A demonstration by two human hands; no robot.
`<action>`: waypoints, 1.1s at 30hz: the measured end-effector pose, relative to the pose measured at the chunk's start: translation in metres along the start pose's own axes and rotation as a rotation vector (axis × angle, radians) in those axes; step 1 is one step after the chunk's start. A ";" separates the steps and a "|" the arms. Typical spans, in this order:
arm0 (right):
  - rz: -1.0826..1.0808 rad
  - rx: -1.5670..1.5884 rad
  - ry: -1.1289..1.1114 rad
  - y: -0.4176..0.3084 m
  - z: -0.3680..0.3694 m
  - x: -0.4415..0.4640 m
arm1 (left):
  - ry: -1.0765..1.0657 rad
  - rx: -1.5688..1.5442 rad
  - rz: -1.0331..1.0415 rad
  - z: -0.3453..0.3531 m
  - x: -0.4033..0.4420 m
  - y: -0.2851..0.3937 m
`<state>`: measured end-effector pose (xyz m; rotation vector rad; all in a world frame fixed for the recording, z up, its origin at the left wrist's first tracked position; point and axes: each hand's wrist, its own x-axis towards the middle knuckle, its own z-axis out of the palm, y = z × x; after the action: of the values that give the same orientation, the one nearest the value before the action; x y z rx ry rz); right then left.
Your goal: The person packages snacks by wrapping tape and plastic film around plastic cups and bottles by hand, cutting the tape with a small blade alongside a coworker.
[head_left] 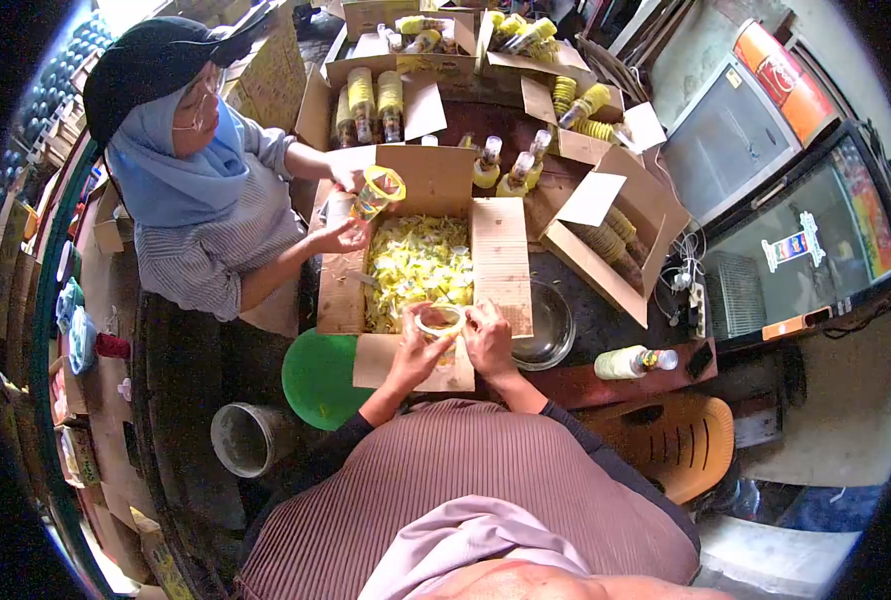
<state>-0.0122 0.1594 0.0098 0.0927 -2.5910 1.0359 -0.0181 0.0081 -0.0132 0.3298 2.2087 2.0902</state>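
My left hand [417, 352] is wrapped round a clear plastic cup [439, 320] with a pale rim, over the near edge of an open cardboard box [502, 250]. My right hand [488, 340] has its fingers closed at the right side of the cup's rim; what they pinch is too small to make out. Many small yellow and white pieces [420, 260] lie inside the box. Across its left flap, a co-worker's hands hold another clear cup [375, 192] with a yellow rim.
A co-worker [205, 170] stands at the left. Near the box are a green round lid [323, 380], a metal bowl [555, 330] and a lying bottle [633, 362]. More boxes [615, 240] hold stacked yellow cups. An orange chair [680, 440] is at the lower right.
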 end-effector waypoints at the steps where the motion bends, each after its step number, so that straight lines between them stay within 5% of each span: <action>1: 0.053 0.008 -0.013 0.010 0.006 0.005 | -0.030 -0.019 -0.023 0.004 0.001 -0.007; 5: 0.272 0.209 0.175 0.039 0.007 0.053 | -0.011 -0.064 0.020 -0.004 0.011 -0.013; 7: 0.064 0.188 0.319 0.029 -0.029 0.100 | -0.006 0.036 0.049 -0.012 0.015 -0.028; 11: 0.215 0.314 0.416 0.037 -0.077 0.182 | -0.011 -0.094 -0.069 -0.007 0.013 -0.010; 13: 0.086 0.504 0.507 0.044 -0.085 0.197 | -0.018 -0.224 -0.090 -0.006 0.012 -0.003; 25: 0.170 -0.136 0.107 0.097 0.009 -0.019 | 0.062 -0.262 -0.259 -0.010 0.011 -0.010; 27: 0.301 0.010 0.042 0.098 -0.001 -0.028 | -0.003 0.014 -0.129 -0.007 0.011 -0.024; 33: 0.226 0.067 0.081 0.077 -0.012 -0.024 | -0.046 0.279 0.106 -0.004 0.006 -0.010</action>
<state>-0.0007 0.2225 -0.0411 -0.2267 -2.5365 1.1783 -0.0254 0.0052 -0.0220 0.5186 2.5081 1.7974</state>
